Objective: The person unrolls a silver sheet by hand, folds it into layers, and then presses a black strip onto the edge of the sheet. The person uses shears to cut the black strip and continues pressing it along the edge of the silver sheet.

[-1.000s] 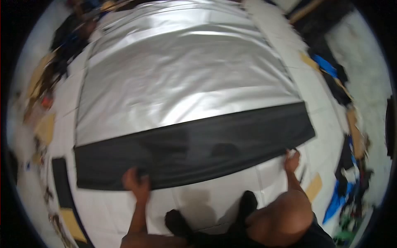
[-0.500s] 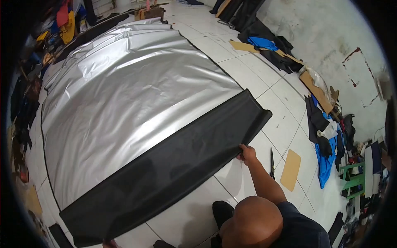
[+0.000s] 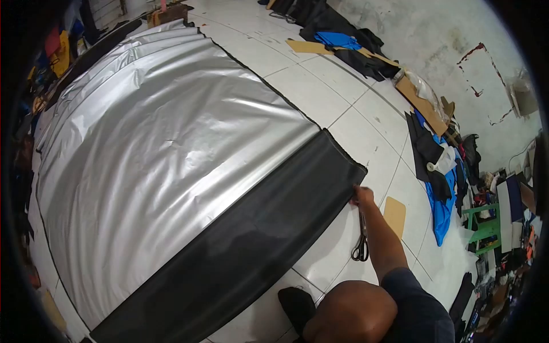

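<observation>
A large silver sheet (image 3: 166,154) lies spread on the tiled floor, wrinkled at its far end. Its near edge is folded over as a long black band (image 3: 246,240) with dark trim. My right hand (image 3: 362,196) pinches the black band's edge near its right corner. Just below that hand, scissors (image 3: 360,246) lie on the floor, their blades partly hidden by the hand and forearm. My left hand is outside the view.
A tan board piece (image 3: 394,216) lies right of my forearm. Black and blue scraps (image 3: 440,208), cardboard (image 3: 420,106) and a green frame (image 3: 486,228) line the wall side. A bare knee (image 3: 357,314) and dark-covered foot (image 3: 296,306) are at the bottom.
My right hand has moved right and slightly up along the black edge, toward the corner. The left hand at the bottom edge has gone out of view. The whole view has shifted.
</observation>
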The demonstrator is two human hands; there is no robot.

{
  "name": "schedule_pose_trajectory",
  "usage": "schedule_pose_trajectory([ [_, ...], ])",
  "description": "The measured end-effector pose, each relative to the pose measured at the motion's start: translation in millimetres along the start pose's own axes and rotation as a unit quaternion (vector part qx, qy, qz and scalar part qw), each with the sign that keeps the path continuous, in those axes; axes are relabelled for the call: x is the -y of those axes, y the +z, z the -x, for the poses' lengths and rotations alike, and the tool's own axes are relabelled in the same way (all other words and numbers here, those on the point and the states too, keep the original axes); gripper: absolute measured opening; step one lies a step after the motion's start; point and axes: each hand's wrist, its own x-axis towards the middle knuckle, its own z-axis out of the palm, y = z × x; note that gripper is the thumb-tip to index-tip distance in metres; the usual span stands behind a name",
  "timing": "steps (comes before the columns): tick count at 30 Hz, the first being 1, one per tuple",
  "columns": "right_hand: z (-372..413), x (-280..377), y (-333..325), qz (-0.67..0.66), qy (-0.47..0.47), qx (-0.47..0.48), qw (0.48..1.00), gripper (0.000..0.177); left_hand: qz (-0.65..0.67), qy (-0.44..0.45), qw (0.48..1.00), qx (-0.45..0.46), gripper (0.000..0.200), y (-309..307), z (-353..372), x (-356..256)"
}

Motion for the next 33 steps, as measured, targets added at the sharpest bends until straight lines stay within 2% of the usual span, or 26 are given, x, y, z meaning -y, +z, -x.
schedule_pose_trajectory([
  [1, -16, 3, -5, 0.006, -0.022, 0.000, 1.000, 0.034, -0.031, 0.045, 0.998, -0.010, 0.038, -3, -4, -5],
  [4, -22, 28, -6, 0.137, -0.073, -0.053, 0.986, 0.040, -0.087, 0.185, 0.979, -0.022, 0.038, -10, -24, -24],
  [6, -38, 28, -10, 0.118, -0.076, -0.046, 0.989, 0.045, -0.096, 0.285, 0.954, -0.013, 0.037, -11, -48, -32],
  [8, -47, 27, -10, 0.111, -0.093, -0.040, 0.989, 0.049, -0.075, 0.347, 0.935, 0.017, 0.037, -8, -63, -55],
  [11, -66, 27, -14, 0.120, -0.134, -0.030, 0.983, 0.046, 0.044, 0.325, 0.928, 0.176, 0.033, -25, -61, -148],
  [14, -76, 27, -27, 0.218, -0.155, -0.021, 0.963, 0.042, 0.049, 0.310, 0.924, 0.220, 0.027, -5, -79, -130],
  [17, -88, 18, -48, 0.362, -0.201, -0.058, 0.909, 0.049, 0.041, 0.351, 0.910, 0.218, 0.024, -6, -79, -121],
  [19, -94, 13, -58, 0.420, -0.216, -0.081, 0.878, 0.049, 0.033, 0.339, 0.912, 0.229, 0.024, -16, -70, -126],
  [22, -63, 34, -55, 0.446, -0.158, -0.101, 0.875, 0.053, 0.021, 0.306, 0.921, 0.240, 0.027, -29, -48, -140],
  [23, -53, 34, -50, 0.441, -0.177, -0.139, 0.869, 0.054, 0.016, 0.292, 0.926, 0.240, 0.029, -32, -44, -140],
  [25, -31, 30, -40, 0.424, -0.218, -0.213, 0.853, 0.057, 0.019, 0.311, 0.944, 0.114, 0.034, -22, -32, -118],
  [26, -19, 30, -38, 0.417, -0.227, -0.219, 0.853, 0.058, 0.019, 0.315, 0.948, 0.049, 0.037, -19, -25, -106],
  [28, 12, 26, -32, 0.407, -0.248, -0.220, 0.851, 0.062, 0.031, 0.180, 0.982, 0.043, 0.042, -25, -10, -76],
  [29, 38, 25, -26, 0.382, -0.231, -0.184, 0.876, 0.062, 0.029, 0.104, 0.994, 0.035, 0.045, -34, -2, -54],
  [31, 80, -1, -17, 0.339, -0.200, -0.109, 0.913, 0.064, -0.060, 0.043, 0.994, -0.083, 0.048, -5, 25, 43],
  [32, 80, -41, -22, 0.232, -0.230, -0.037, 0.945, 0.062, -0.119, 0.007, 0.982, -0.144, 0.049, 8, 45, 102],
  [33, 122, -49, -8, 0.161, -0.243, -0.025, 0.956, 0.058, -0.119, -0.106, 0.977, -0.140, 0.056, 15, 60, 150],
])
